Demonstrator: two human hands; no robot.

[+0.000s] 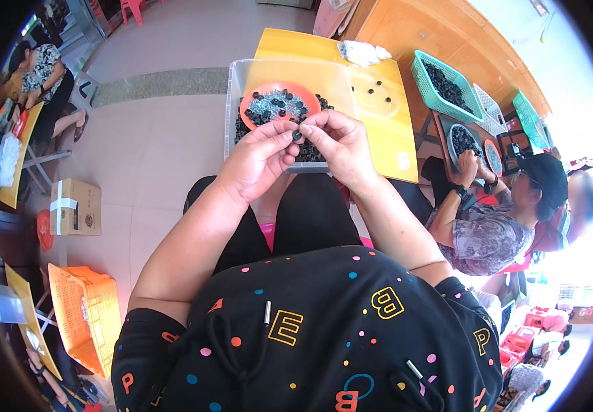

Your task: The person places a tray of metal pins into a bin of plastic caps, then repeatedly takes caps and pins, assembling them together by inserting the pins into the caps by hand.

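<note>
Both hands meet just above the lap, in front of a clear plastic bin that rests on a yellow desk. The left hand and the right hand pinch 1 small black part between their fingertips, each grip closed on it from its own side, thumbs and forefingers touching or nearly so. The part looks light, hard and rigid, likely a moulded plastic or rubber ring, and small enough to slip away if squeezed off-centre; the safest hold seems to be across its rim with the pads of thumb and forefinger, as both hands do now. Both wrists are bent slightly inward, forearms rising from the lower edge and converging, elbows held out from the body. Just beyond the fingers, an orange bowl sits inside the bin, filled with more black parts and some pale grey pieces, and further black parts lie loose in the bin around it. A few stray parts dot the desk to the right. Another person sits at the right, working at another desk.
</note>
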